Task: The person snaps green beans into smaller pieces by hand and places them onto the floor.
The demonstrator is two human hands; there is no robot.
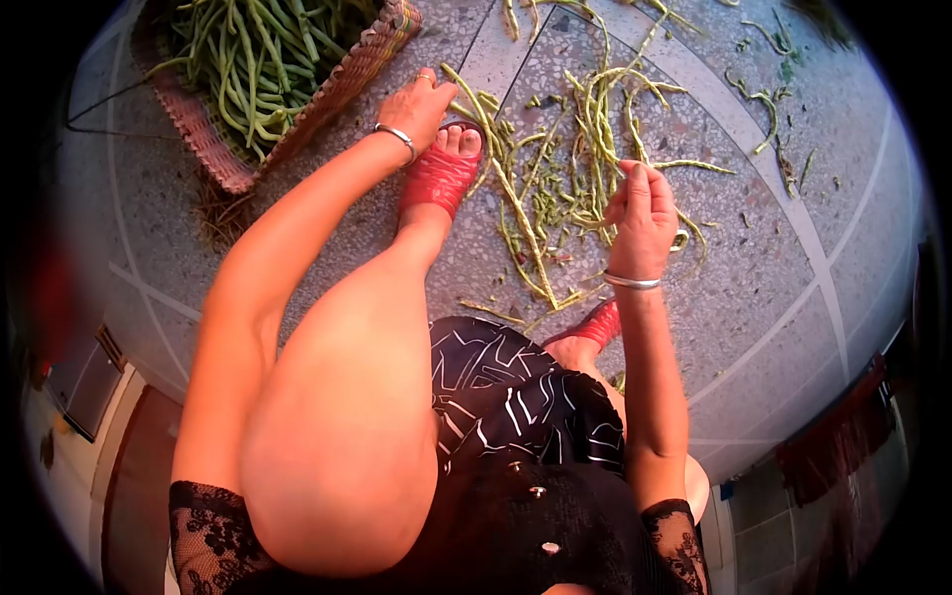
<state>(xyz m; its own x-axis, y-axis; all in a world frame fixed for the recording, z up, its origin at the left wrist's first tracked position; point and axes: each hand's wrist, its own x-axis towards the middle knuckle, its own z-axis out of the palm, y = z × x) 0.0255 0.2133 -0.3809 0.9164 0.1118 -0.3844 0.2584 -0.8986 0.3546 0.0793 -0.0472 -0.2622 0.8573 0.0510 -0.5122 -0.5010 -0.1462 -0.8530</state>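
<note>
My left hand [416, 107] is closed beside my left foot, close to the right edge of a woven basket [372, 55] heaped with green long beans [263, 59]. Whatever its curled fingers hold is hidden, though a long bean lies right by the fingertips. Over on the right, my right hand [643, 218] pinches thumb and fingers together at the end of a long bean. Around and beyond it lies a loose tangle of yellowish-green long beans [595, 119]. Short broken bean pieces [560, 198] form a small heap on the floor between my hands.
My feet in red sandals [443, 178] stand on the speckled tile floor [764, 258]. Bean scraps [769, 109] are scattered at the upper right. A dark red cloth [838, 436] lies at the far right edge, and dry fibres [223, 213] sit below the basket.
</note>
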